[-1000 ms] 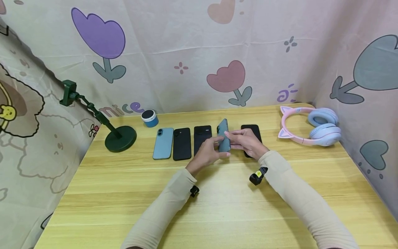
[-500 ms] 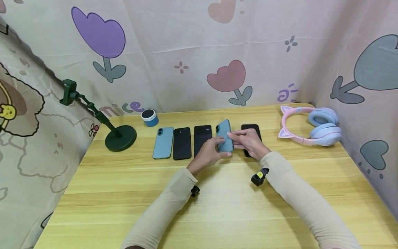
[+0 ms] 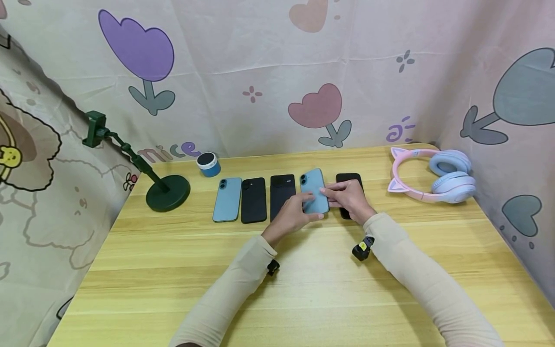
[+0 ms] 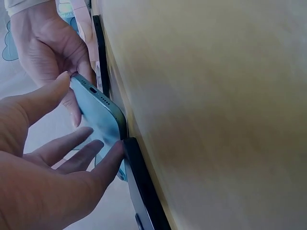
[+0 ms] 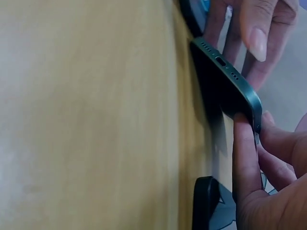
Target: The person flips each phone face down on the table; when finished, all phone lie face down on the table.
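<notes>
A light blue phone [image 3: 314, 182] leans low over the table, its back up and its right long edge raised. My right hand [image 3: 350, 198] pinches that edge; in the right wrist view the thumb lies on the back and a finger reaches under the dark screen side [image 5: 216, 86]. On the opposite side is my left hand [image 3: 289, 216], fingers spread, fingertips close to the phone's back and left edge in the left wrist view. Its thumb stands off the bottom end. This hand partly covers a black phone [image 3: 283, 182], and the right hand partly covers another black phone [image 3: 356, 180].
Further left lie a second light blue phone [image 3: 227, 200] and a black phone [image 3: 253, 200]. A blue jar-like object [image 3: 210, 167] and a dark green stand [image 3: 168, 193] are behind them. Pink and blue cat-ear headphones [image 3: 451, 183] lie at the right, near the patterned cloth [image 3: 260, 48].
The light blue phone has turned from nearly on edge to flatter, its back now facing up and its right edge lower. My right hand has shifted slightly right; the left has barely moved.
</notes>
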A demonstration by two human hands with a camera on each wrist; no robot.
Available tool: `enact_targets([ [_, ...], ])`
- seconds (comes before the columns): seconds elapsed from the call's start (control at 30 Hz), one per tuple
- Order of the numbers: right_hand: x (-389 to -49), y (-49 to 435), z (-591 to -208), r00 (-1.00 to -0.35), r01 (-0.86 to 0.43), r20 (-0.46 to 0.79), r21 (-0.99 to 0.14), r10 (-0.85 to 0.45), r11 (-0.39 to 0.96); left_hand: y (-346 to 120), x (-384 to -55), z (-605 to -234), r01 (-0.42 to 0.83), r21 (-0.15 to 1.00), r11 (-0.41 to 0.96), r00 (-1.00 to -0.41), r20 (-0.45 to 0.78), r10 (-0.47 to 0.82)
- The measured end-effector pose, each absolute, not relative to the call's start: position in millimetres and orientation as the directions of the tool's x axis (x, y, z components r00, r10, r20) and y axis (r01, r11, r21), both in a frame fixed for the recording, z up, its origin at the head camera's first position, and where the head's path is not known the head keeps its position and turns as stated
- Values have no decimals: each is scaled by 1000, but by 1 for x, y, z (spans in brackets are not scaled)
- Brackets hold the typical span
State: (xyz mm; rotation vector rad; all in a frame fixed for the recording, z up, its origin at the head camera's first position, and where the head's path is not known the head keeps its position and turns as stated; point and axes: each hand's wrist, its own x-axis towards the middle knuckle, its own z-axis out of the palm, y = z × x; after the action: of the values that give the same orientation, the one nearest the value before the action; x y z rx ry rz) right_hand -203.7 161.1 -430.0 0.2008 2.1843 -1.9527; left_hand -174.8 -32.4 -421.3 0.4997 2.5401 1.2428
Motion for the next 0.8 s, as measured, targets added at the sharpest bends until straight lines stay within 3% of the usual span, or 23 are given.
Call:
enact_targets([
  [0.5,-200,162,-429,-976,190,-214,-931,-44,313,-31,-174,-422,147,792,592,-911,-125,393],
  [0.8,-200,166,-421,-988,75,-125,-896,-87,437,-33,-174,-418,130,795,592,-916,-132,378],
])
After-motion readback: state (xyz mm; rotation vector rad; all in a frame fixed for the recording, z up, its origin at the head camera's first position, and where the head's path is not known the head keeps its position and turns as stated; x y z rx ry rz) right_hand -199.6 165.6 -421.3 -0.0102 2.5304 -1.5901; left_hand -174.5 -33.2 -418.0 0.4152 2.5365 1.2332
